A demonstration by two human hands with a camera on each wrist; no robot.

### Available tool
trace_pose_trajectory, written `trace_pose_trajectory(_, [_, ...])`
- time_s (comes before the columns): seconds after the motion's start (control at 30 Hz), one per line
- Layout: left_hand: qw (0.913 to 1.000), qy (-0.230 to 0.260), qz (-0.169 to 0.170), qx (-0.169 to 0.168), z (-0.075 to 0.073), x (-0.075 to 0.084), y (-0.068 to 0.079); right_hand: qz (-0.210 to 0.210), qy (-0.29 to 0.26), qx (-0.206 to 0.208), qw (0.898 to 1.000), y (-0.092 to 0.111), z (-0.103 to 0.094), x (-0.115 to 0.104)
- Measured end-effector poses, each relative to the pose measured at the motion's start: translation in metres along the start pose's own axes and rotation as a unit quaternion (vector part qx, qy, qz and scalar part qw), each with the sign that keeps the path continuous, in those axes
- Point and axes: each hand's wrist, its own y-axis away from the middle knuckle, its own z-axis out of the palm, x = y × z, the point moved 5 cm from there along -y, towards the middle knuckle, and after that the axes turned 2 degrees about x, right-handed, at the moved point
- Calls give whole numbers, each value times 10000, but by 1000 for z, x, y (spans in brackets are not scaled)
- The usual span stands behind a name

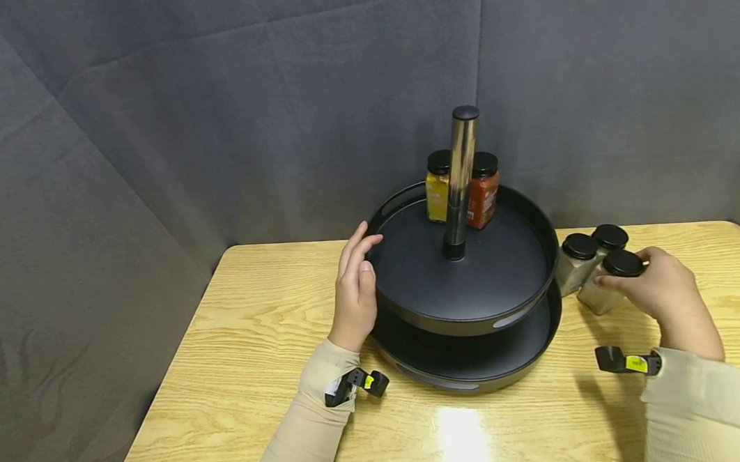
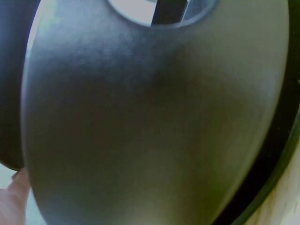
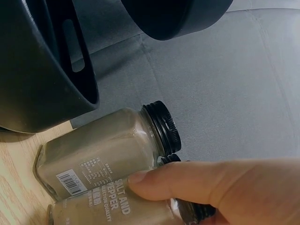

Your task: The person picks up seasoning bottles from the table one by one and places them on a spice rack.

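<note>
My right hand [image 1: 674, 292], at the right of the frame, grasps a square glass jar [image 1: 596, 297] with a black lid and pale contents, my thumb laid along its near side. In the right wrist view, white lettering on it reads "SALT AND" with part of "PEPPER" below. I cannot tell whether its base touches the desk [image 1: 255, 321]. Just beside it, towards the middle, is a second pale jar [image 1: 573, 276], with a barcode on its side in the right wrist view; a third pale jar [image 1: 610, 241] is behind them.

My left hand [image 1: 355, 287], near the centre of the frame, grasps nothing: its fingers are loosely extended at the left rim of the round black upper tray [image 1: 404, 285]. Below is a matching lower tray [image 1: 464, 355]. A shiny post [image 1: 463, 156] rises from the upper tray, and behind it are a yellow jar [image 1: 437, 199] and a red jar [image 1: 483, 200]. Grey cloth [image 1: 308, 122] fills the upper part of the frame.
</note>
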Motion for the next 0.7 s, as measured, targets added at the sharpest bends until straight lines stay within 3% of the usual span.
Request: trace_pose_trajectory(0.7, [10000, -25, -5, -14, 0, 0, 0, 27, -44, 132, 9999, 1, -4, 0])
